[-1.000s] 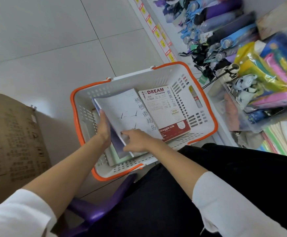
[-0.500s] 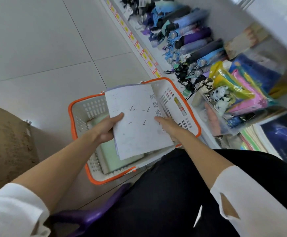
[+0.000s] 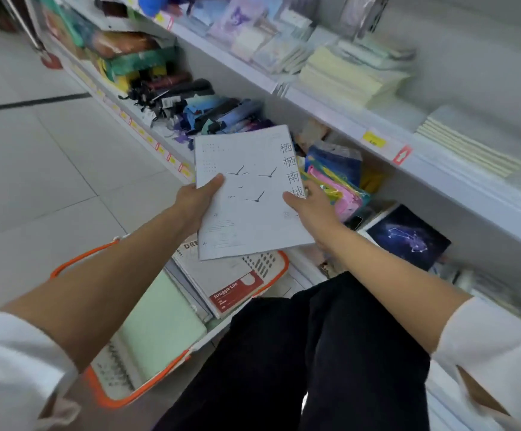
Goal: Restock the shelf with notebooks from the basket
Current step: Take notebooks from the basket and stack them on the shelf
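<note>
Both hands, left (image 3: 195, 199) and right (image 3: 310, 206), pinch the notebook (image 3: 250, 197) at opposite edges, thumbs on cover; probably light, thin, floppy, so edge support suits.

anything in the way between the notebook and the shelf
Nothing visible. The left hand and right hand hold the notebook in open air above the basket; the gap up and right to the shelf looks free.
</note>
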The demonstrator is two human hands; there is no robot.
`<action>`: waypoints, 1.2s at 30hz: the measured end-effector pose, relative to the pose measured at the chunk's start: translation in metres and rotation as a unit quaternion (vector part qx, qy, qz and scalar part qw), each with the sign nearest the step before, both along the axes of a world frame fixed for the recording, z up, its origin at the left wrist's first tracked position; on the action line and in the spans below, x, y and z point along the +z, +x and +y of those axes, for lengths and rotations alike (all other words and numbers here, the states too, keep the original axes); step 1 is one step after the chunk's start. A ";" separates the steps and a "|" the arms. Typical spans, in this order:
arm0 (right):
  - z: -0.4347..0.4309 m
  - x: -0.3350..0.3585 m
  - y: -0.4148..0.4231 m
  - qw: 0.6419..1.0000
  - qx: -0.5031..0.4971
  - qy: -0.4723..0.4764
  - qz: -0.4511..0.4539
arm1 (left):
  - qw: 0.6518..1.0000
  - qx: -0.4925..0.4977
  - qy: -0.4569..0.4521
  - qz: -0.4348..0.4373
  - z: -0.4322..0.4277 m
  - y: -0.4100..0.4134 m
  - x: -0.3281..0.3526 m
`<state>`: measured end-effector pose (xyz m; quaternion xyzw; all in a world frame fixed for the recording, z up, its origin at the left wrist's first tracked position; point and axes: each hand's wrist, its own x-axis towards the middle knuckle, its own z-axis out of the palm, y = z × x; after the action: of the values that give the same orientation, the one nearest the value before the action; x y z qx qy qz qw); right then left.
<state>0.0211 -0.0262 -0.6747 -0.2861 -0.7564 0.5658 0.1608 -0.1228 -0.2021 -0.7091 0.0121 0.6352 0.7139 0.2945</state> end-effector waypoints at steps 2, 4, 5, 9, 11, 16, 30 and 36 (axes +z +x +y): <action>0.020 0.025 0.023 0.998 -0.045 0.023 0.021 | 0.998 -0.051 0.010 0.030 0.032 0.011 0.029; 0.042 0.047 0.046 0.994 -0.090 0.023 0.051 | 0.993 -0.097 0.013 0.071 0.066 0.025 0.058; 0.051 0.056 0.058 0.991 -0.115 0.009 0.071 | 0.988 -0.121 0.015 0.098 0.082 0.033 0.072; 0.089 0.089 0.097 0.967 -0.210 -0.025 0.143 | 0.952 -0.211 0.003 0.221 0.142 0.057 0.116; 0.111 0.104 0.112 0.949 -0.249 -0.036 0.188 | 0.935 -0.233 -0.014 0.266 0.170 0.068 0.133; 0.169 0.134 0.132 0.903 -0.363 -0.055 0.222 | 0.912 -0.212 -0.001 0.352 0.247 0.093 0.179; 0.296 0.126 0.154 0.899 -0.414 0.142 -0.006 | 0.854 -0.326 -0.034 0.404 0.389 0.101 0.161; 0.282 0.125 0.190 0.942 -0.199 0.256 -0.091 | 0.746 -0.423 -0.088 0.507 0.384 0.075 0.160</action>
<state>0.2107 0.2562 -0.5496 -0.4301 -0.8149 0.2814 0.2679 -0.0482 0.1821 -0.5494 0.6135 0.6811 0.3458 0.2004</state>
